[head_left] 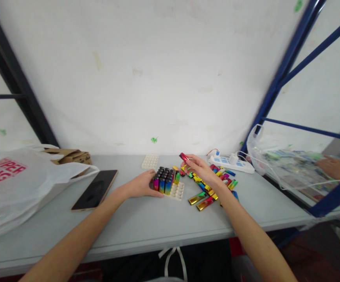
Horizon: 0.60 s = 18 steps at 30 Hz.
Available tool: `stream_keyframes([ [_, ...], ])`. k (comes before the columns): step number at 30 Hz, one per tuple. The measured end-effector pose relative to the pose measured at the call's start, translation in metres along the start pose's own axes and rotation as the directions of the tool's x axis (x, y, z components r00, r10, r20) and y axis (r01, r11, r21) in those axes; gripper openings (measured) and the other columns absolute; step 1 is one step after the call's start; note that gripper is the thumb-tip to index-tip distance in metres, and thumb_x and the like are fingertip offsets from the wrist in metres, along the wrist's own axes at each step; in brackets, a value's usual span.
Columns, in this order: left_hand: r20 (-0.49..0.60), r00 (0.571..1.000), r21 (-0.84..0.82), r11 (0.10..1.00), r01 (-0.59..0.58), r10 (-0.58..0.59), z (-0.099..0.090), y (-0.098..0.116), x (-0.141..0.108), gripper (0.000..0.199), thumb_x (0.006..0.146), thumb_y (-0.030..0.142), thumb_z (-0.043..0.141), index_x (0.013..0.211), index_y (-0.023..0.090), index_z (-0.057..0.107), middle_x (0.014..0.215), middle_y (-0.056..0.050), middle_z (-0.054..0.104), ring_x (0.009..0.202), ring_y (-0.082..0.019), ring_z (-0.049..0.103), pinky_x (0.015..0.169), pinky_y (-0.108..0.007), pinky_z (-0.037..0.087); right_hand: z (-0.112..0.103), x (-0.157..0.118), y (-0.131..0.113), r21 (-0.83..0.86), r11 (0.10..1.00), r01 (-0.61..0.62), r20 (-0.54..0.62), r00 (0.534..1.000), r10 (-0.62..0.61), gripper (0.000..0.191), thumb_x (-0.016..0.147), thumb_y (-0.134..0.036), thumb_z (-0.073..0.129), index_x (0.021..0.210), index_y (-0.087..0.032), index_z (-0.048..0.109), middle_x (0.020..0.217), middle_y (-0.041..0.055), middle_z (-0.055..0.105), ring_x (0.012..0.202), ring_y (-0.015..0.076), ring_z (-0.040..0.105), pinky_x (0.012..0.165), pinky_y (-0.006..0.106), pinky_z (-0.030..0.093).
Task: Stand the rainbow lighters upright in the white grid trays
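My left hand (143,184) curls around the left side of a cream lighter tray (177,192), its thumb at the front and its fingers partly hidden behind. Several shiny lighters (165,184) with black tops stand upright in the tray, packed at its left, coloured blue, purple and yellow-green. Bare round holes show on the tray's right part. Raised to the right of the tray, my right hand (200,168) pinches a red lighter (184,157) that tilts up to the left. Below and behind this hand lies a loose heap of metallic multicoloured lighters (205,198).
A second cream tray (150,161) lies near the wall. A phone (95,190), a white plastic bag (31,184) and brown cardboard (76,156) are at the left. At the right are a power strip (231,162) and a blue metal frame (275,86); another person's hand (330,166) shows beyond.
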<state>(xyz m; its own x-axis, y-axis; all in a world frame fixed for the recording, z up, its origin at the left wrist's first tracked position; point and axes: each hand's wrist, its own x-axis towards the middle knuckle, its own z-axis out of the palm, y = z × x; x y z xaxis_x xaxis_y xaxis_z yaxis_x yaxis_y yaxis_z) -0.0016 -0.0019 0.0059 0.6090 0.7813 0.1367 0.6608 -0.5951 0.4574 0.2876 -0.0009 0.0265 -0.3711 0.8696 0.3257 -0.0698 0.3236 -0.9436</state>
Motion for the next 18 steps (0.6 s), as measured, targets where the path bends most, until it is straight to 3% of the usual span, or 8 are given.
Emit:
stream_keyframes([
  [2,0.007,1.0,0.004,1.0,0.0,0.0,0.0,0.0,0.0,0.068,0.065,0.065,0.083,0.111,0.017,0.067,0.128,-0.012,0.065,0.115,-0.034,0.061,0.103,-0.043,0.048,0.005,-0.001,0.0,0.086,0.996,-0.023,-0.014,1.0,0.024,0.038,0.088,-0.046,0.068,0.115,-0.022,0.056,0.098,0.0046,0.073,0.068,0.0143,0.065,0.069,0.032,0.053],
  [5,-0.006,1.0,-0.01,1.0,-0.009,0.009,0.0,0.0,0.0,0.067,0.064,0.064,0.084,0.111,0.018,0.068,0.126,-0.011,0.066,0.114,-0.034,0.062,0.104,-0.042,0.048,0.013,-0.001,0.001,0.136,0.989,-0.064,-0.051,0.996,0.071,0.034,0.084,-0.04,0.068,0.107,-0.025,0.048,0.086,-0.0014,0.071,0.059,0.0129,0.061,0.059,0.028,0.049],
  [8,-0.015,1.0,-0.015,1.0,-0.01,0.01,0.0,-0.001,0.0,0.068,0.064,0.064,0.084,0.112,0.018,0.069,0.123,-0.011,0.068,0.112,-0.034,0.062,0.103,-0.043,0.049,0.019,-0.001,0.002,0.152,0.982,-0.116,-0.123,0.983,0.135,0.034,0.082,-0.043,0.067,0.099,-0.027,0.042,0.066,-0.0108,0.055,0.044,0.0081,0.042,0.043,0.02,0.032],
  [10,-0.014,1.0,-0.011,1.0,-0.007,0.007,0.001,-0.001,0.0,0.07,0.064,0.065,0.084,0.114,0.018,0.068,0.123,-0.011,0.068,0.112,-0.035,0.063,0.102,-0.043,0.049,0.022,0.0,0.003,0.136,0.98,-0.145,-0.18,0.969,0.168,0.038,0.084,-0.053,0.066,0.095,-0.027,0.041,0.06,-0.0132,0.04,0.041,0.0063,0.027,0.04,0.018,0.019],
  [12,-0.016,1.0,-0.015,1.0,-0.009,0.009,0.001,-0.001,0.0,0.071,0.064,0.064,0.084,0.116,0.019,0.068,0.123,-0.011,0.068,0.111,-0.034,0.063,0.102,-0.043,0.049,0.023,0.0,0.006,0.072,0.983,-0.167,-0.221,0.959,0.179,0.044,0.086,-0.066,0.061,0.089,-0.026,0.043,0.058,-0.0125,0.03,0.042,0.0064,0.021,0.04,0.019,0.014],
  [14,-0.019,1.0,-0.027,1.0,-0.011,0.011,0.001,-0.001,0.0,0.071,0.065,0.063,0.084,0.118,0.019,0.067,0.124,-0.011,0.067,0.111,-0.034,0.063,0.103,-0.043,0.048,0.022,0.001,0.01,-0.046,0.987,-0.153,-0.259,0.956,0.136,0.052,0.087,-0.074,0.053,0.078,-0.024,0.043,0.057,-0.0104,0.029,0.043,0.0075,0.023,0.04,0.021,0.017],
  [18,-0.012,1.0,-0.027,1.0,-0.009,0.009,0.001,-0.001,0.0,0.07,0.065,0.063,0.084,0.114,0.018,0.067,0.127,-0.012,0.066,0.113,-0.033,0.062,0.104,-0.042,0.047,0.019,0.002,0.02,-0.37,0.926,-0.078,-0.322,0.945,-0.049,0.056,0.09,-0.07,0.049,0.06,-0.023,0.04,0.053,-0.0053,0.034,0.05,0.0108,0.033,0.047,0.026,0.025],
])
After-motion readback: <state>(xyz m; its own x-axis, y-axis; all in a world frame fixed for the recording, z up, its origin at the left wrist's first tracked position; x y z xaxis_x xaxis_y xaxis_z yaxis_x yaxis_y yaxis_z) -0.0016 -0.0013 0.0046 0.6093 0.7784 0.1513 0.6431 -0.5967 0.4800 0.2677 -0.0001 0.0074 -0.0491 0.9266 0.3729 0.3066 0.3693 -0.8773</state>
